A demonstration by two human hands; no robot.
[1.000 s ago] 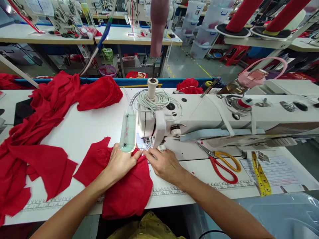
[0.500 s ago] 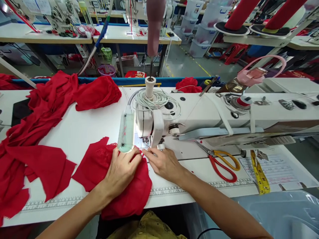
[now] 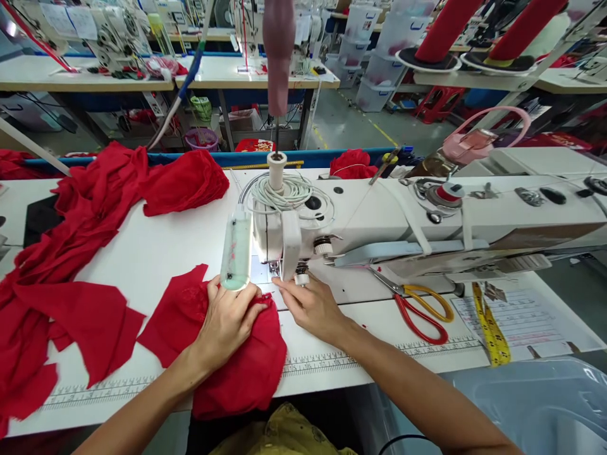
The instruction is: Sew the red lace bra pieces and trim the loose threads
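Observation:
My left hand [image 3: 230, 319] lies on the red fabric piece [image 3: 251, 373], fingers curled down and gripping it near its upper edge. Lace shows on that piece left of my fingers. My right hand [image 3: 313, 308] is beside the sewing machine's needle area [image 3: 274, 268], index finger and thumb close together at the presser foot. Whatever they pinch, if anything, is too small to make out. A clear greenish guard [image 3: 237, 249] hangs from the machine head [image 3: 289, 234] just above my left fingers.
More red fabric [image 3: 90, 221] is heaped on the table's left. Scissors [image 3: 417, 306] with red and yellow handles lie right of my right hand, near a yellow tape measure [image 3: 490, 325] and a written sheet [image 3: 526, 322]. A clear plastic bin [image 3: 531, 398] stands at lower right.
The fabric's top edge and my left fingers are a little further from the needle. My right fingers have come off the fabric edge, nearer the presser foot. The view has shifted slightly.

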